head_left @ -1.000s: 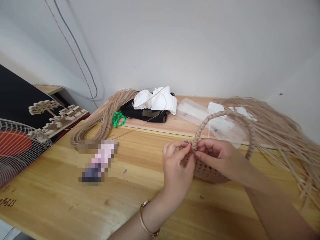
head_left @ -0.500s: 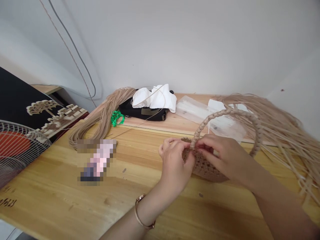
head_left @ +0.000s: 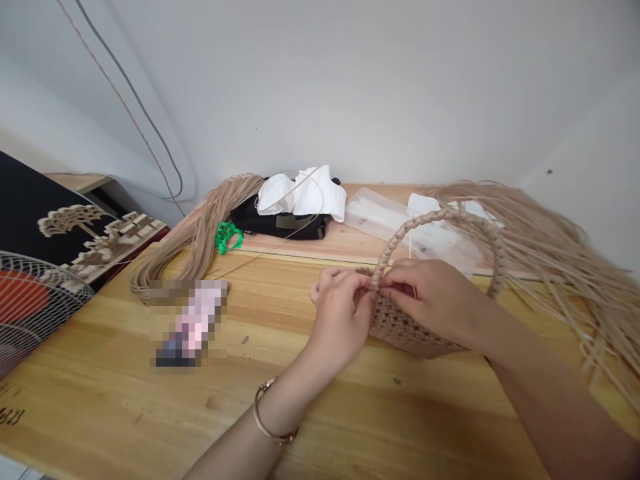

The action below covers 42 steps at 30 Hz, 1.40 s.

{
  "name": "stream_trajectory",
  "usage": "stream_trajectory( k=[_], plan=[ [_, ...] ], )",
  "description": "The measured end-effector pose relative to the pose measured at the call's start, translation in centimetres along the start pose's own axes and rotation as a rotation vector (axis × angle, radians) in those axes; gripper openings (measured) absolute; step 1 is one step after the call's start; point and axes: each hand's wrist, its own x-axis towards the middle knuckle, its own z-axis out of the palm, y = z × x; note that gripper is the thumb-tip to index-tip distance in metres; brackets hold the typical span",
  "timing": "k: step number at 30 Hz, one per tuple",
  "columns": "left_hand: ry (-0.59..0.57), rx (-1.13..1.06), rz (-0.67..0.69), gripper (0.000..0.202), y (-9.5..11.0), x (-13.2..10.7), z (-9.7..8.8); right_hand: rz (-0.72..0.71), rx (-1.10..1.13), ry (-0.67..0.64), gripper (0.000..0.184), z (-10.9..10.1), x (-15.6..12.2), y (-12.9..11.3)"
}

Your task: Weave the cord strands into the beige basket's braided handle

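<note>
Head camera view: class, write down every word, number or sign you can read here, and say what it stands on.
"123", doubtful, cut off by the frame: dark marks on the wooden table, near its lower left corner.
Tan patch on the black bag: nothing readable.
Pixelated object: too blurred to read.

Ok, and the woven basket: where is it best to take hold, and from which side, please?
Grip the braided handle at the top of its arch, from above: the arch stands clear, the left hand and right hand work at its near end, and loose strands fan out rightward.
</note>
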Motion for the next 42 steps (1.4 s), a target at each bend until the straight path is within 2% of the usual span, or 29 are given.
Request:
stream_trajectory(
  k=[6, 11, 18, 25, 32, 36, 42],
  plan=[
    [-0.081, -0.043, 0.057, 0.009, -0.3, 0.6, -0.8, -0.048, -0.012, -0.016, 0.023, 0.2, -0.2, -0.1],
    [-0.145, 0.007, 0.115, 0.011, -0.5, 0.9, -1.5, -0.103, 0.018, -0.044, 0.023, 0.4, -0.1, 0.2],
    [-0.191, -0.053, 0.093, 0.016, -0.5, 1.6, -1.6, -0.164, 0.123, -0.138, 0.021, -0.6, 0.5, 1.1],
    [-0.250, -0.042, 0.078, 0.017, -0.8, 2.7, -1.4, -0.092, 0.218, -0.262, 0.021, -1.5, 2.0, 1.9],
    [-0.237, 0.001, 0.103, 0.018, -0.8, 2.9, -1.1, 0.008, 0.230, -0.213, 0.015, -1.0, 2.6, 1.8],
    [-0.239, 0.020, 0.128, 0.017, -0.7, 2.8, -1.1, 0.020, 0.209, -0.188, 0.016, -1.2, 2.3, 1.6],
    [-0.344, -0.025, 0.223, 0.009, -1.1, 3.2, -2.2, 0.011, 0.241, -0.214, 0.015, -1.5, 2.1, 1.4]
  ],
)
